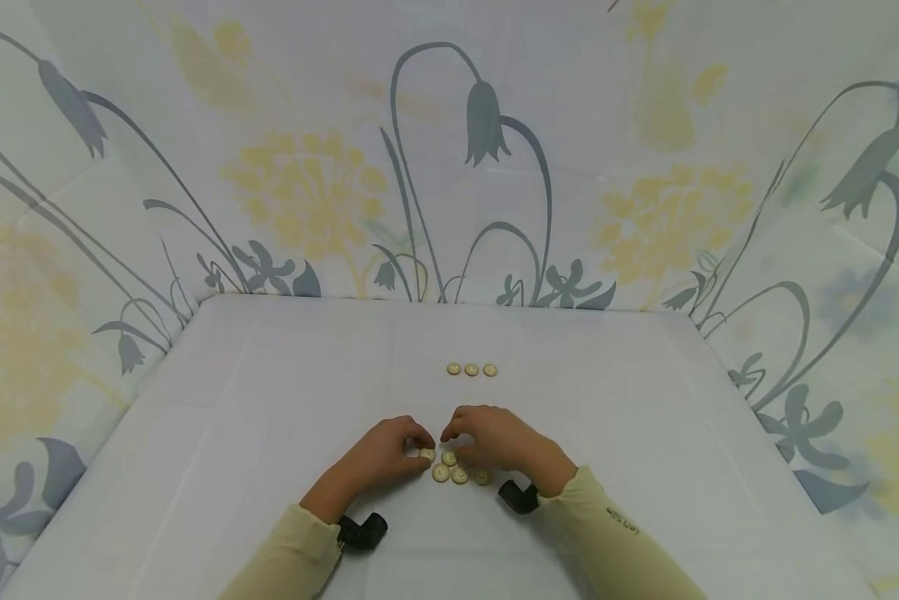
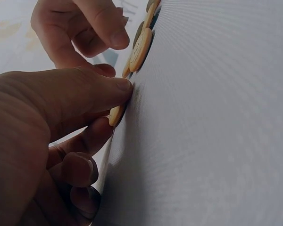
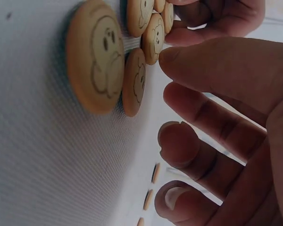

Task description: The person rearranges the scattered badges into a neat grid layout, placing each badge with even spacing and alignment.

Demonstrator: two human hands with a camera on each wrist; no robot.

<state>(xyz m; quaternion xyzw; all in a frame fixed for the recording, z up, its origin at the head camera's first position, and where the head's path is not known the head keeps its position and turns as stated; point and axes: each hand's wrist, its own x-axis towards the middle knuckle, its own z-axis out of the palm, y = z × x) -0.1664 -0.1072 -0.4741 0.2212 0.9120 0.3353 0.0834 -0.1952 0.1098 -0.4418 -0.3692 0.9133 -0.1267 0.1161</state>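
Note:
A small round wooden disc (image 1: 427, 454) is pinched between the thumb and fingers of my left hand (image 1: 385, 450); the left wrist view shows the same disc (image 2: 116, 114) edge-on, low at the white surface. Right beside it lies a loose cluster of several such discs (image 1: 459, 475), with simple cartoon animal faces drawn on top, as on the nearest disc (image 3: 95, 59) in the right wrist view. Over the cluster's far right side is my right hand (image 1: 497, 437), its fingers loosely bent and apart. Its thumb tip comes right at the edge of one disc (image 3: 154, 40), with nothing gripped.
Farther back on the white-covered table (image 1: 307, 358), three matching discs (image 1: 471, 369) form a short row. Flower-printed cloth (image 1: 449, 208) rises behind the table and along both sides. A black device (image 1: 362, 532) is strapped at each wrist.

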